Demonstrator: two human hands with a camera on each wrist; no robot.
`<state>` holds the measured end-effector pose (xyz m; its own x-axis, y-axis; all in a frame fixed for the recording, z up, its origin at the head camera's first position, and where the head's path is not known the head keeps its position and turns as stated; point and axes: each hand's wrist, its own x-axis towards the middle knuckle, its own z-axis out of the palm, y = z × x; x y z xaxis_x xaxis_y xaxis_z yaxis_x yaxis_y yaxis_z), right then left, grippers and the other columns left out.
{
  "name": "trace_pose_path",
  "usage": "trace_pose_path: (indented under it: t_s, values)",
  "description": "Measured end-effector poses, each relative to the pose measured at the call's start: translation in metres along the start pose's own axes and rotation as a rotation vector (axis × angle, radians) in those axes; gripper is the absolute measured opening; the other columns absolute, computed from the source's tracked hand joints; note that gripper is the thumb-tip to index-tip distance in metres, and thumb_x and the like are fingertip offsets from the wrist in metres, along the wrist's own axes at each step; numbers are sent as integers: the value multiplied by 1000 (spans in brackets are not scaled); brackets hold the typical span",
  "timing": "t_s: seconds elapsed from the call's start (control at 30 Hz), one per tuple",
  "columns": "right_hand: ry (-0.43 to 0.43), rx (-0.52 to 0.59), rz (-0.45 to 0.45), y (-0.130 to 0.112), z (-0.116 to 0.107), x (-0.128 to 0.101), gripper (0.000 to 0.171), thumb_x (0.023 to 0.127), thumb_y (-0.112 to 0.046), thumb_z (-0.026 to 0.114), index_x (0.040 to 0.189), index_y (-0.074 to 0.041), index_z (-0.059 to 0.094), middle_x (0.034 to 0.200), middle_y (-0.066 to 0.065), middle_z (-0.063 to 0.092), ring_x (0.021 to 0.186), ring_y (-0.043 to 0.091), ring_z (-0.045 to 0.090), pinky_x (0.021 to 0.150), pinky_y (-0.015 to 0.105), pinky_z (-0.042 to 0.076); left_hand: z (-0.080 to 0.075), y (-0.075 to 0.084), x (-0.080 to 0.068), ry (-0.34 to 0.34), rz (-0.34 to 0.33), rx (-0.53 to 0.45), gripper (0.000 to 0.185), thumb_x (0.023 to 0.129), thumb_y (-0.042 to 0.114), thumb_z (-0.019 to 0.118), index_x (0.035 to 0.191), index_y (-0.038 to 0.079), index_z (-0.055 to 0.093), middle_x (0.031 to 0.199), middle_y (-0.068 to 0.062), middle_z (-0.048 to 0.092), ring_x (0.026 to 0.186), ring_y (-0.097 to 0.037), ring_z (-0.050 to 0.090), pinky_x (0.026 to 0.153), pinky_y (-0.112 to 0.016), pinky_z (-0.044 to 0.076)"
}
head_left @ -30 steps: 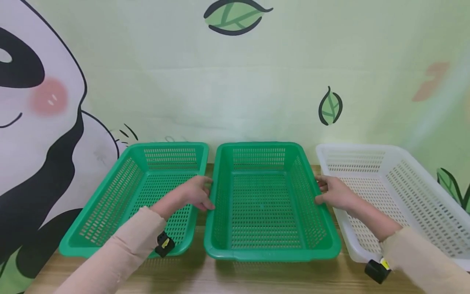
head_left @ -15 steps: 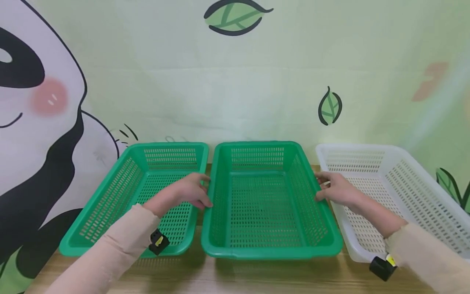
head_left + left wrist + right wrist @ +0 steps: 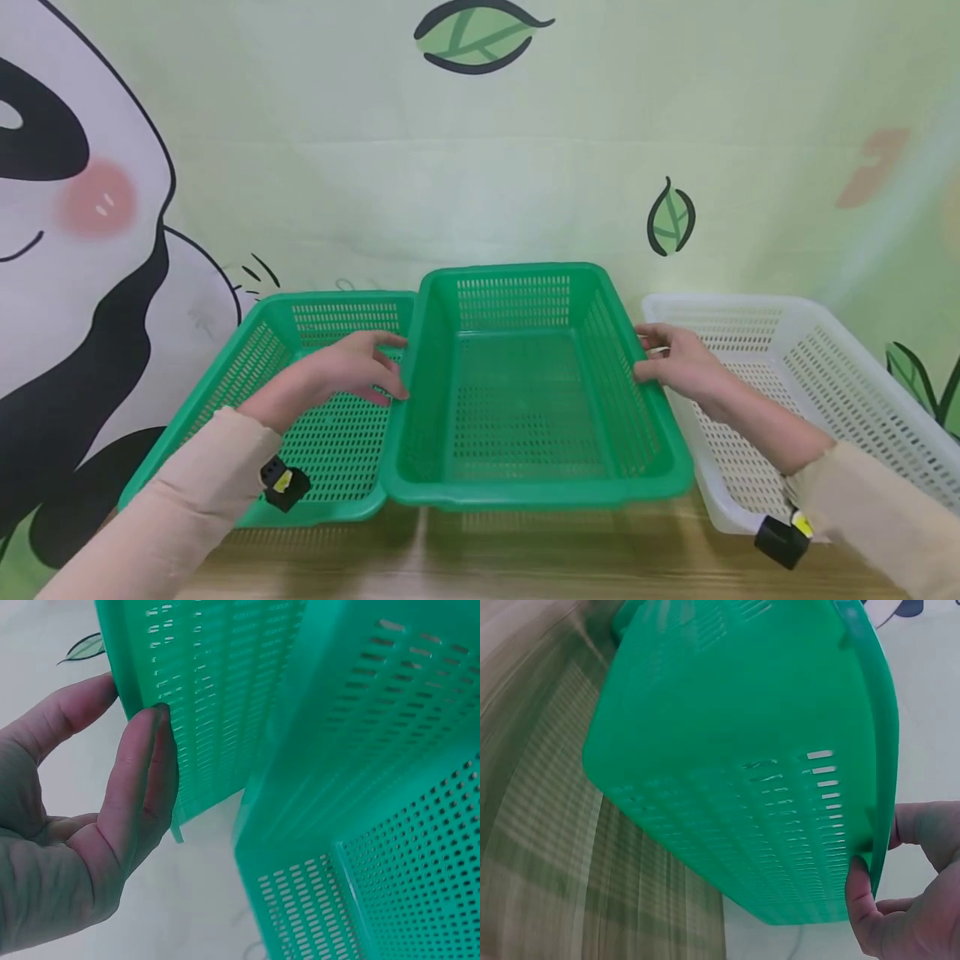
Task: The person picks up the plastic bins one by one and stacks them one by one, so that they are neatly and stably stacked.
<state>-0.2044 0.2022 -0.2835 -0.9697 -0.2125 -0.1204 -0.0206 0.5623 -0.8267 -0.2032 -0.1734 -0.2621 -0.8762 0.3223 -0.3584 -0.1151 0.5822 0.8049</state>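
Both hands hold a green plastic basket (image 3: 536, 493) with slotted walls by its two long sides, in the middle of the head view. My left hand (image 3: 356, 367) pinches the left rim, thumb on one side and fingers on the other. On the opposite rim, my right hand (image 3: 682, 362) grips the same way. The right wrist view shows the held basket's outer wall (image 3: 727, 727) raised over the wooden table. Its left rim overlaps a second green basket (image 3: 341, 510) in the head view. That second basket also fills the lower right of the left wrist view.
A white slotted basket (image 3: 750, 302) stands on the right, close to my right hand and forearm. The wooden table (image 3: 487, 558) runs along the front. Behind the baskets hangs a pale green backdrop (image 3: 525, 192) with a panda and leaves. Black cameras sit at both wrists.
The middle green basket has risen off the table and shifted slightly left, its left rim now overlapping the second green basket. Both hands have gone up with it, the left one also moving left.
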Motion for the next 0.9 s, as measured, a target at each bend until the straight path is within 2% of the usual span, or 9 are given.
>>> trace_pose_path:
  t_s: [0.2, 0.37, 0.5, 0.73, 0.9]
  values:
    - [5, 37, -32, -21, -2, 0, 72, 76, -4, 52, 139, 8, 21, 127, 26, 37, 111, 34, 44, 84, 35, 44, -18, 2, -9, 11, 18, -13, 77, 78, 5, 65, 142, 0, 21, 120, -23, 47, 91, -19, 60, 81, -36, 51]
    - [5, 55, -57, -39, -2, 2, 72, 77, -4, 53, 140, 5, 20, 128, 24, 36, 110, 33, 45, 89, 38, 42, -34, 4, -19, 15, 48, -20, 79, 79, 7, 64, 143, 1, 17, 128, -26, 41, 95, -19, 59, 82, -37, 50]
    - [15, 69, -68, -53, -1, 4, 72, 78, -4, 54, 141, 4, 21, 128, 23, 37, 110, 31, 46, 86, 34, 43, -43, 7, -26, 25, 60, -13, 80, 80, 7, 63, 144, 3, 15, 132, -27, 38, 97, -22, 60, 83, -38, 50]
    - [34, 105, -81, -76, 7, 8, 72, 76, -1, 55, 141, 1, 24, 127, 20, 39, 108, 30, 48, 84, 33, 45, -55, 7, -36, 89, 57, 80, 78, 80, 8, 60, 144, 3, 16, 134, -30, 34, 99, -25, 59, 80, -37, 51]
    - [55, 116, -89, -88, 11, 8, 70, 77, 0, 54, 141, 1, 25, 126, 20, 39, 108, 29, 49, 83, 34, 45, -63, 6, -42, 145, 90, 132, 74, 82, 8, 57, 144, 2, 17, 134, -31, 34, 106, -33, 54, 79, -38, 52]
